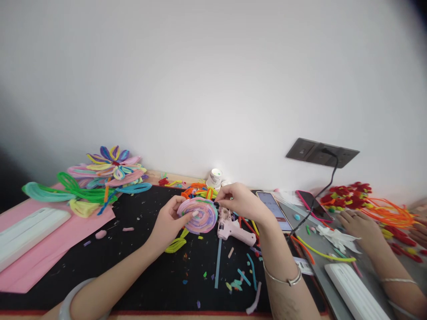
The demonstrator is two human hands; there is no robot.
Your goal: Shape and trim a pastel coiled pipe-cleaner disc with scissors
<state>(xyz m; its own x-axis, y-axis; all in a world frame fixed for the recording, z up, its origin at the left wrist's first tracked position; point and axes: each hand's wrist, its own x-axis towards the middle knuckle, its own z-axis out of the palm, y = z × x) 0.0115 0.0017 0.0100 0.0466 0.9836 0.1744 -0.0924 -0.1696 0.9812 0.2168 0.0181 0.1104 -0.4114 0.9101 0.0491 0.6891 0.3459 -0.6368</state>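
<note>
My left hand [168,220] grips a round, coiled disc of fuzzy pastel pipe cleaners [203,218], its thumb pressed on the face near a small pale spot. At the disc's upper right edge, the fingers of my right hand [238,202] are pinched together; what they hold, if anything, is hidden. Just below that hand lies a pale pink glue gun [235,231], with a bluish glue stick [218,264] poking out toward me. Orange pipe cleaners [196,190] lie behind the disc, and yellow-green loops [175,244] show below it.
Scraps litter the black mat [140,275]. A pipe-cleaner flower [115,164] and white power bank-like block [33,233] lie left on pink paper [83,233]. Right are a phone [273,211], a black cord [328,186] and a co-worker's hand [358,229]. A paper cup [215,177] stands behind.
</note>
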